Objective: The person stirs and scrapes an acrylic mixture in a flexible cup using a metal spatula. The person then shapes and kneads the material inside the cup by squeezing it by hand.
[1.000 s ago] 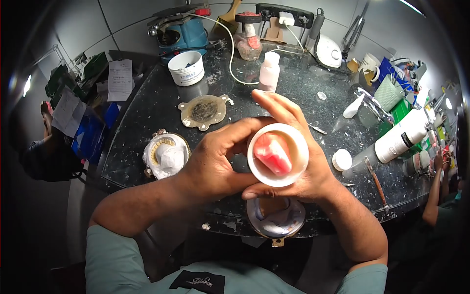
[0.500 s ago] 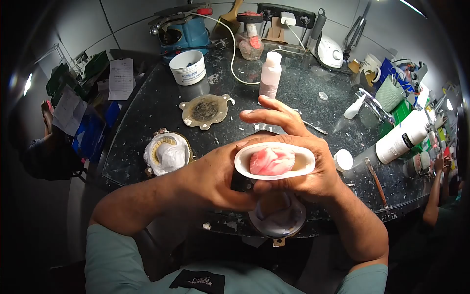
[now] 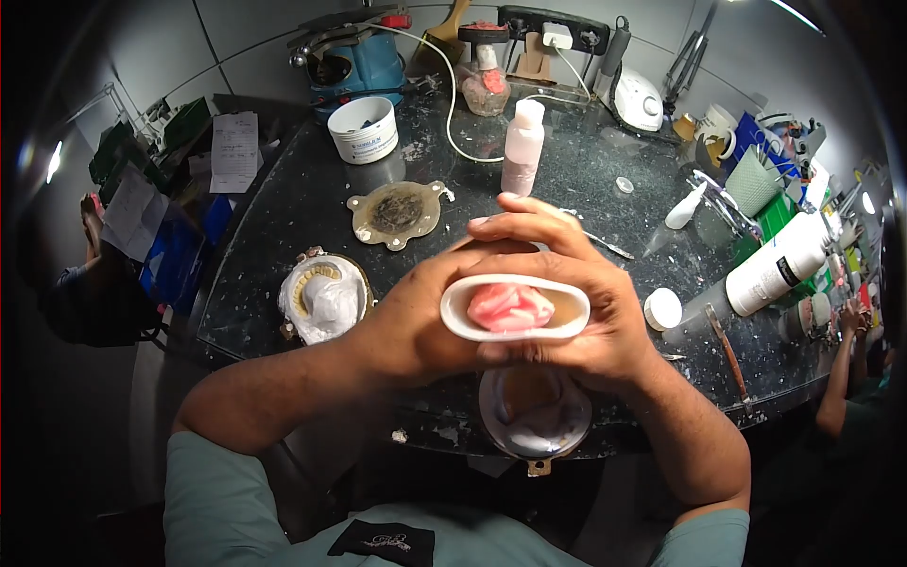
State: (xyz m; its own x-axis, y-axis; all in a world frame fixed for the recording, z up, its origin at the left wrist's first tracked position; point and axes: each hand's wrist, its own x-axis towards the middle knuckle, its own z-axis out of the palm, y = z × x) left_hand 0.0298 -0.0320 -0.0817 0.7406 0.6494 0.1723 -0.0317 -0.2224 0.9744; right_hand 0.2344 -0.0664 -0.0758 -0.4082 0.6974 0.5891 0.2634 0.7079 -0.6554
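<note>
A white flexible cup [image 3: 453,326], its mouth pressed into a long oval, is tipped towards me. Inside sits a lump of glossy pink dough [image 3: 510,308]. My right hand [image 3: 609,312] is wrapped round the right side of the cup, thumb below the rim and fingers behind. On the other side my left hand [image 3: 416,317] is closed against the cup; most of its fingers are hidden behind it. Below the hands lies a round mould half [image 3: 536,430] with plaster in it. To the left is another mould half [image 3: 326,298], holding white plaster and a row of yellowish teeth.
A metal plate [image 3: 397,214] lies behind the left mould. Beyond stand a white tub [image 3: 364,132] and a bottle of pinkish powder [image 3: 522,151]. On the right are a small white lid [image 3: 663,309], a brown-handled tool [image 3: 727,354] and a large white bottle [image 3: 777,265]. Other people's arms show at both sides.
The cup has shifted slightly left and its mouth looks more pinched. My left hand has closed in on it, and the raised fingers of my right hand have come down.
</note>
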